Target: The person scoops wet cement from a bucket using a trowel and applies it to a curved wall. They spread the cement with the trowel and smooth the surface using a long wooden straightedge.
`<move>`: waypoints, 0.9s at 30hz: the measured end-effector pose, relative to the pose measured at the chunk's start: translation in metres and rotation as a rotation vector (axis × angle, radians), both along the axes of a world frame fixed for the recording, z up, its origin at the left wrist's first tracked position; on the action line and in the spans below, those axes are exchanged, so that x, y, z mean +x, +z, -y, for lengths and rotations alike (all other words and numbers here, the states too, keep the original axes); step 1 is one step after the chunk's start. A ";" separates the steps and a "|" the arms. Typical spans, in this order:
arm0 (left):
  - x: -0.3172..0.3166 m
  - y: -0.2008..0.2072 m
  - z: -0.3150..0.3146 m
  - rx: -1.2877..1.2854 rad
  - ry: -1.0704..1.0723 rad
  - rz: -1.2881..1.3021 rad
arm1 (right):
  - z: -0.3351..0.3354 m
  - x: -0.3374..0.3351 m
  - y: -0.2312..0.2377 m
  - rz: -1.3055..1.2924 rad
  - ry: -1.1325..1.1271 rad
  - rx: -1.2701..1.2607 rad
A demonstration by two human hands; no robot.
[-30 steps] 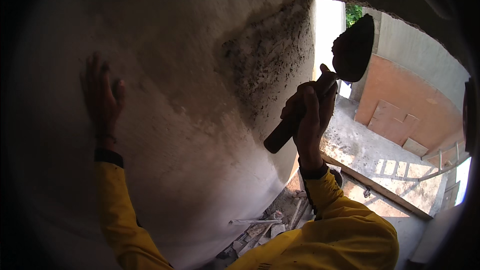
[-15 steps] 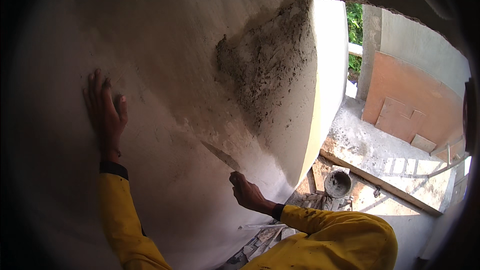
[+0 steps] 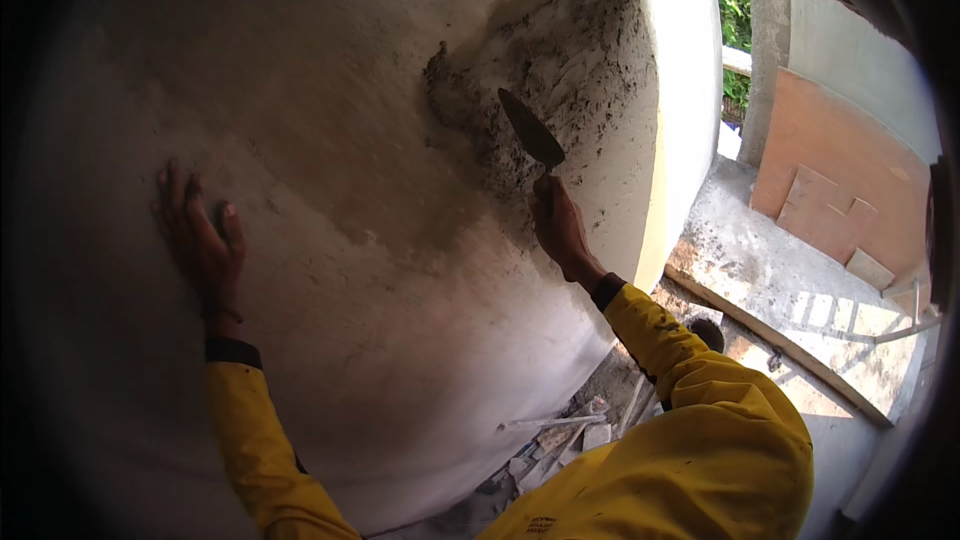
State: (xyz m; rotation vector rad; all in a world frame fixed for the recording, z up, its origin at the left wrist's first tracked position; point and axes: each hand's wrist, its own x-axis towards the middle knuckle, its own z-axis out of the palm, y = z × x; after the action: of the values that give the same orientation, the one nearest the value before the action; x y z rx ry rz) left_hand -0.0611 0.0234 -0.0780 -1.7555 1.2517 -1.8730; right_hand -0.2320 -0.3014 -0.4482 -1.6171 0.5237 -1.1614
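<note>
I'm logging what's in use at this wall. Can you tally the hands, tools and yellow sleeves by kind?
Hands: 2, left hand flat on the wall, right hand gripping the trowel
Trowel: 1
Yellow sleeves: 2, left sleeve, right sleeve
Total: 5

A pale plastered wall (image 3: 330, 140) fills the view from nine to one o'clock, dim at its left, while bright daylight at two o'clock falls on a concrete ledge (image 3: 790, 270), reddish boards (image 3: 830, 170), green foliage (image 3: 735, 30) and floor rubble (image 3: 570, 435) at six.
</note>
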 end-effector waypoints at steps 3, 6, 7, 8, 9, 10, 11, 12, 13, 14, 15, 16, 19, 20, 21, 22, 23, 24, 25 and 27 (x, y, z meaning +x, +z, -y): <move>0.004 -0.001 0.002 0.011 -0.010 0.009 | -0.011 0.025 0.039 0.127 0.124 0.320; 0.004 0.000 -0.003 0.021 -0.018 0.001 | -0.058 0.053 0.096 0.326 0.314 0.576; 0.002 0.000 -0.003 0.018 -0.011 -0.007 | -0.065 0.065 0.110 0.402 0.364 0.605; 0.002 0.000 -0.002 0.013 -0.009 -0.015 | -0.067 0.070 0.124 0.387 0.380 0.630; 0.002 -0.001 0.000 0.009 -0.019 -0.019 | -0.068 0.075 0.139 0.372 0.397 0.652; 0.002 -0.002 0.002 0.006 -0.029 -0.023 | -0.071 0.078 0.150 0.358 0.414 0.675; 0.002 -0.002 0.000 0.003 -0.029 -0.029 | -0.078 0.078 0.156 0.371 0.413 0.690; 0.002 0.000 -0.005 0.005 -0.009 -0.010 | -0.086 0.078 0.162 0.384 0.412 0.707; 0.003 0.002 -0.009 0.007 0.011 0.010 | -0.094 0.080 0.166 0.397 0.412 0.723; 0.005 -0.001 -0.003 0.007 0.004 0.017 | -0.094 0.091 0.158 0.402 0.312 0.592; 0.006 -0.003 0.005 0.008 -0.017 0.014 | -0.096 0.112 0.141 0.406 0.213 0.469; 0.005 -0.001 0.003 0.014 -0.017 0.016 | -0.104 0.120 0.139 0.405 0.195 0.439; 0.008 -0.002 0.001 0.019 -0.034 0.020 | -0.114 0.123 0.142 0.405 0.269 0.510; 0.009 -0.003 -0.001 0.017 -0.040 0.019 | -0.114 0.119 0.144 0.408 0.326 0.564; 0.008 -0.003 -0.001 0.014 -0.045 0.014 | -0.112 0.113 0.145 0.421 0.407 0.623; 0.008 -0.004 -0.001 0.012 -0.050 0.009 | -0.113 0.107 0.147 0.397 0.409 0.600; 0.007 -0.003 0.000 0.014 -0.055 0.006 | -0.114 0.101 0.149 0.374 0.412 0.580; 0.006 -0.003 0.000 0.017 -0.057 0.002 | -0.121 0.097 0.154 0.313 0.336 0.479; 0.004 -0.002 -0.001 0.021 -0.061 -0.001 | -0.127 0.091 0.157 0.250 0.259 0.379; 0.003 -0.003 -0.001 0.020 -0.071 -0.012 | -0.133 0.064 0.176 0.265 0.482 0.478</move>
State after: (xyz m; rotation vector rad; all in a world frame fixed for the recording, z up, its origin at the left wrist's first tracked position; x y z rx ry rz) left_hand -0.0579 0.0241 -0.0807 -1.7359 1.3491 -1.8839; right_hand -0.1685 -0.1685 -0.2727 -1.0738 0.1976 -0.7915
